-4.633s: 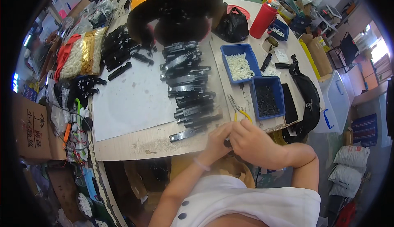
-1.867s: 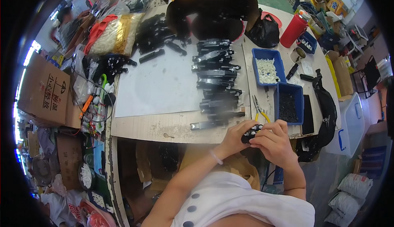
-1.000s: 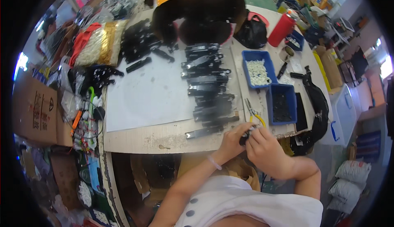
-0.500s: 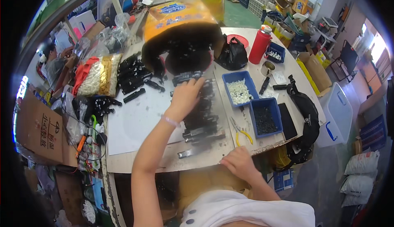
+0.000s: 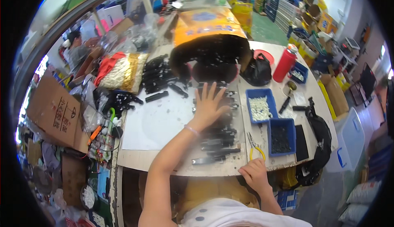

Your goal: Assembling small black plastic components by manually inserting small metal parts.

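My left hand point(image 5: 210, 108) lies flat with spread fingers over a row of long black handle-like pieces point(image 5: 219, 134), just in front of the dark mouth of an orange bag point(image 5: 209, 24). Nothing shows in its grasp. At the table's front edge my right hand point(image 5: 255, 174) is closed with the fingers curled; whatever it may hold is hidden. Just beyond it lie yellow-handled pliers point(image 5: 257, 148). More black pieces point(image 5: 155, 77) are heaped left of the bag. A white sheet point(image 5: 158, 122) covers the table left of the row.
Right of the row stand a blue bin of small white parts point(image 5: 259, 108) and a blue bin of black parts point(image 5: 281, 138). Behind are a black plastic bag point(image 5: 257, 71) and a red flask point(image 5: 285, 65). A black strap bag point(image 5: 320, 132) hangs at the right edge; a cardboard box point(image 5: 57, 114) is left.
My left hand has gone from curled on the row's far pieces to spread flat over them. My right hand stays closed at the edge. The view has shifted, moving everything rightward in the picture.
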